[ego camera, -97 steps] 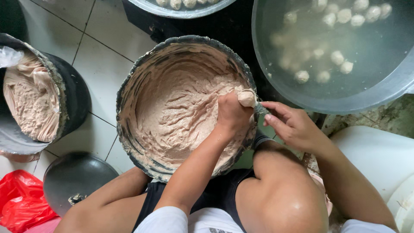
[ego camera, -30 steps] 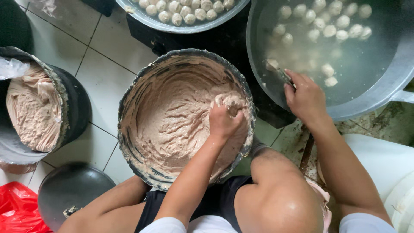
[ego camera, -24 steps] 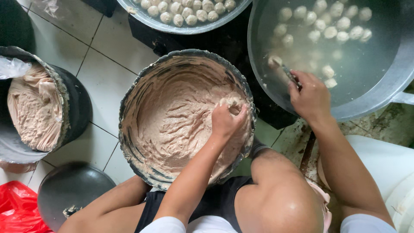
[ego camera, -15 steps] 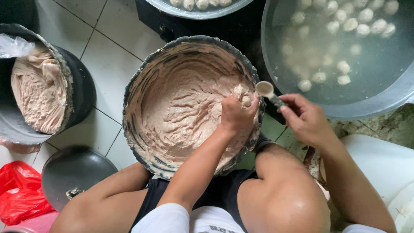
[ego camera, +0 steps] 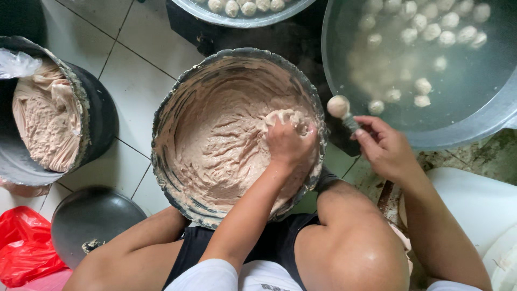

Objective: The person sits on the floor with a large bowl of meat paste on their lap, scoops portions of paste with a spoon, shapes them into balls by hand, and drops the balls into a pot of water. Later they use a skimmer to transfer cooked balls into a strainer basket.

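Centre frame, the left hand [ego camera: 288, 141] squeezes paste in the still-full bowl [ego camera: 183, 97]; the right hand [ego camera: 385, 148] grips a spoon [ego camera: 344, 116] carrying 1 ball [ego camera: 337, 106] beside the pot [ego camera: 484, 124], upper right, where many balls float.

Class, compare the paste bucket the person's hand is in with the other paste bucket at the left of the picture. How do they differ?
The middle bucket shows its whole round rim, and the left hand presses into its paste; the left-side bucket is cut off by the picture's edge and untouched. The middle bucket's paste is smeared up its walls; the left-side bucket's sits heaped in a clear plastic liner. Both hold the same pinkish-beige paste.
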Demonstrator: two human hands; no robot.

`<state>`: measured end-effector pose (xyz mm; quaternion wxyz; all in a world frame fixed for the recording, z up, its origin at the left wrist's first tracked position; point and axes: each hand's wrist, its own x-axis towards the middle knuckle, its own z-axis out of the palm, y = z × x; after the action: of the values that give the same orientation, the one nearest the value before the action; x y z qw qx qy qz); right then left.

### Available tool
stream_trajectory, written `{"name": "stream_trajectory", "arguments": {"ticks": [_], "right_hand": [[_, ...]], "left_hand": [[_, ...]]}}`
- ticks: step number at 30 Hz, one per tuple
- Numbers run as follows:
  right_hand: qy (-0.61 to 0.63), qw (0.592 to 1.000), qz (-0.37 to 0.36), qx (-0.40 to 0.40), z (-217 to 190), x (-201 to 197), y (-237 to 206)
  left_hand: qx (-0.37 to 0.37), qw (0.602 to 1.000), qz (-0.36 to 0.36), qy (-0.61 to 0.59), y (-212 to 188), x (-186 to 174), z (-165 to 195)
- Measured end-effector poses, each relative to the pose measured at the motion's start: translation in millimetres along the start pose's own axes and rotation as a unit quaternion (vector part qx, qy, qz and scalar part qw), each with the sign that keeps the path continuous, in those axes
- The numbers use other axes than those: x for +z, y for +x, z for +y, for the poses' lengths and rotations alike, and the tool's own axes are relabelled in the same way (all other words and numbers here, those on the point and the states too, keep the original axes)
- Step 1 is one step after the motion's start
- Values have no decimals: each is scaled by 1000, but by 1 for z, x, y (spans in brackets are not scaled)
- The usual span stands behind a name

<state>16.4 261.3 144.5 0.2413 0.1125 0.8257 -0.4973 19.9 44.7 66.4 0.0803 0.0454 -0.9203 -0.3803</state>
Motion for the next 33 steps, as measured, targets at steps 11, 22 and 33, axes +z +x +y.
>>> {"name": "stream_trajectory", "arguments": {"ticks": [11,22,33], "right_hand": [[-95,991,70,-59,-16,-10,-4],[6,988,-107,-112,-5,26,-16],[6,999,29,-20,25,-9,23]], "left_hand": [[-20,986,-8,-164,-7,2,-3],[11,987,-49,-152,-7,0,11],[-16,998,-54,14,-4,-20,-5]]}}
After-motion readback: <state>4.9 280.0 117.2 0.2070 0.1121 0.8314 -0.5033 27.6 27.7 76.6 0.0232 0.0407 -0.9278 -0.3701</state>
